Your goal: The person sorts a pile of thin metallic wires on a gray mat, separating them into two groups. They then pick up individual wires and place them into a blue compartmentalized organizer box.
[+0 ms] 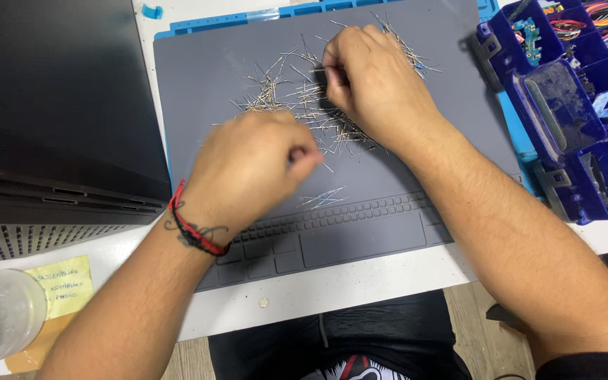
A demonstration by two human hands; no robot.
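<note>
A: Entry. Right hand (371, 84) is knuckles-up over the far edge of the resistor pile (304, 105) on the grey silicone work mat (423, 162). Fingers curl down into the leads; grip looks closed on a few, but the fingertips are hidden, so cannot confirm.

B: Left hand (248, 165)?

A: Motion-blurred, nearer the body, just below the pile. Thumb and forefinger are pinched together; whether a resistor sits between them, cannot tell.

B: Progress?

A: My judgement: early. The bulk of the pile lies loose and tangled mid-mat. Only a small separate cluster (324, 198) lies apart, just above the mat's ridged tray section and right of the left hand.

B: Surroundings?

A: White bench (360, 281) under the mat. Blue compartment organiser (571, 134) at right, lid open, assorted parts inside. Dark laptop (58, 105) at left, yellow sticky note (61, 285) below it.
</note>
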